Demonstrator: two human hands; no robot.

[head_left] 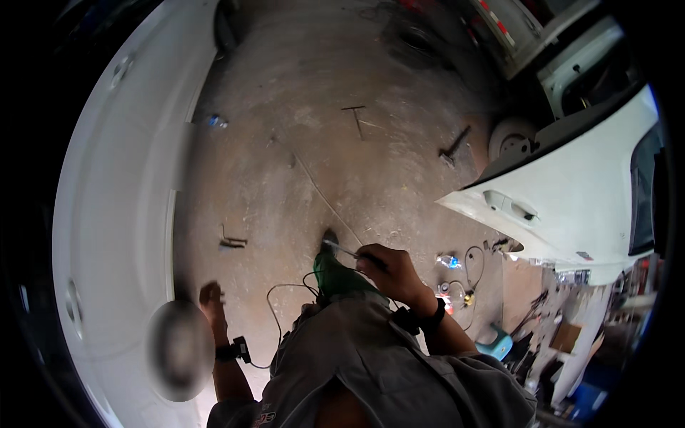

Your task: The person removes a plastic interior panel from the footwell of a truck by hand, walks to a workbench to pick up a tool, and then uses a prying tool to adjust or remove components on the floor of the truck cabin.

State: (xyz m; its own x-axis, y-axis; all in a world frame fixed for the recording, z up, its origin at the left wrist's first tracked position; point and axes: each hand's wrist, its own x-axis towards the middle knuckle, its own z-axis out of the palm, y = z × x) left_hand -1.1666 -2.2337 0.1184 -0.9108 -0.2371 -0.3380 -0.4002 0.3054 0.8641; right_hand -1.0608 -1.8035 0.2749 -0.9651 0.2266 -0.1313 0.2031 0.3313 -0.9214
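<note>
A thin metal tool (342,250), something like a slim screwdriver or pick, is being held in the right hand (389,274), with the fingers curled and pressed together around its handle end and the shaft pointing out to the left, above the concrete floor (314,143). The tool is being carried in front of the grey work shirt (371,357), just over the green trouser leg (335,278) and the shoe (330,237) below it. The left hand (212,299) is being kept low beside the white car body (114,214); nothing is seen in it, and whether its fingers are spread or closed cannot be told, since it is dark and blurred. A thin cable (275,314) is trailing from the left wrist towards the waist. To the right, an open white car door (571,200) is hanging over the floor, with a small bottle (448,262) and loose wiring (472,260) lying beneath it. The grip is judged best kept firm and near the handle, so that the tip is being steered accurately, and the cable is best kept clear of the feet while the ground is being crossed.
</note>
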